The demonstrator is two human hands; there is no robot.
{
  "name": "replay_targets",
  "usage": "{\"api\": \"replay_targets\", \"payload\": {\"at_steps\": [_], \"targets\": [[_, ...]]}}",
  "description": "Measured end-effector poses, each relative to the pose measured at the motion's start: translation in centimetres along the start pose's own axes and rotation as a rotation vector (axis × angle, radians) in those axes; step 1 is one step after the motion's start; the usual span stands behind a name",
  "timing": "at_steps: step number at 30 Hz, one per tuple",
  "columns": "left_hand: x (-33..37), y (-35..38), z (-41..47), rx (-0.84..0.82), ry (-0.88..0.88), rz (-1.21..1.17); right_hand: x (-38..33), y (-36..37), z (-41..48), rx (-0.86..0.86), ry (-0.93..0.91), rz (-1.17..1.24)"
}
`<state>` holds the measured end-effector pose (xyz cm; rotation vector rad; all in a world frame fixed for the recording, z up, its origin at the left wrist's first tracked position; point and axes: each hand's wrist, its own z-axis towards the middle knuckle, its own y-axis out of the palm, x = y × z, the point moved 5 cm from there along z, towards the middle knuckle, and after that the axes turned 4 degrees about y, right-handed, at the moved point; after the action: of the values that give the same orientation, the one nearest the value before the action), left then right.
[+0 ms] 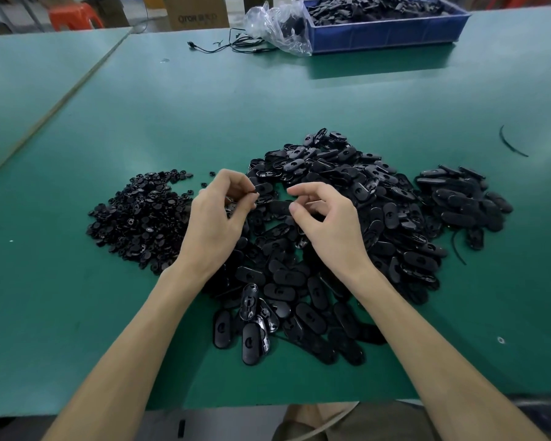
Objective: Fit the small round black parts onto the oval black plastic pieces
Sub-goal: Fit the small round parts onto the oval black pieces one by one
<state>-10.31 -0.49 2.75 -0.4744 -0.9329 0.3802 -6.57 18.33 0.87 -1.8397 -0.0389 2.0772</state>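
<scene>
The left hand [217, 214] pinches one small round black part [253, 194] between thumb and forefinger, held above the near edge of the oval pieces, probably so that it can be turned the right way before fitting. The right hand [326, 226] hovers just beside it at 3 o'clock with its fingers loosely curled and nothing visible between them; I judge that it is about to pick an oval piece out of the heap below.

The stock is sorted so that each hand reaches its own supply. There are three heaps on the green table [77, 313]:
- **Round parts:** the heap of round parts [140, 214] lies at 9 o'clock from the hands, next to the left hand.
- **Oval pieces:** the large heap of oval pieces [347, 192] lies under and beyond both hands.
- **Separate heap:** a smaller heap [462, 198] lies apart at 3 o'clock and may hold finished pieces, though that cannot be confirmed.

The pieces in each heap are far too many to count. One blue crate [388, 36] of more black parts stands at 1 o'clock, far back, with one clear plastic bag [280, 27] touching it.
</scene>
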Motion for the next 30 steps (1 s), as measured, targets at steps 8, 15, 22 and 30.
{"api": "replay_targets", "payload": {"at_steps": [8, 15, 22, 30], "targets": [[0.7, 0.3, 0.0, -0.036, 0.054, 0.016, 0.1, -0.1, 0.1, 0.022, 0.004, 0.028], [0.9, 0.3, -0.1, -0.027, 0.050, 0.012, 0.2, -0.3, 0.2, 0.038, 0.009, 0.046], [1.2, 0.3, -0.2, -0.021, 0.075, 0.009, 0.3, -0.3, 0.3, 0.038, 0.013, 0.056], [1.3, 0.3, -0.3, -0.015, 0.097, 0.004, 0.4, -0.3, 0.2, 0.032, 0.009, 0.051]]}}
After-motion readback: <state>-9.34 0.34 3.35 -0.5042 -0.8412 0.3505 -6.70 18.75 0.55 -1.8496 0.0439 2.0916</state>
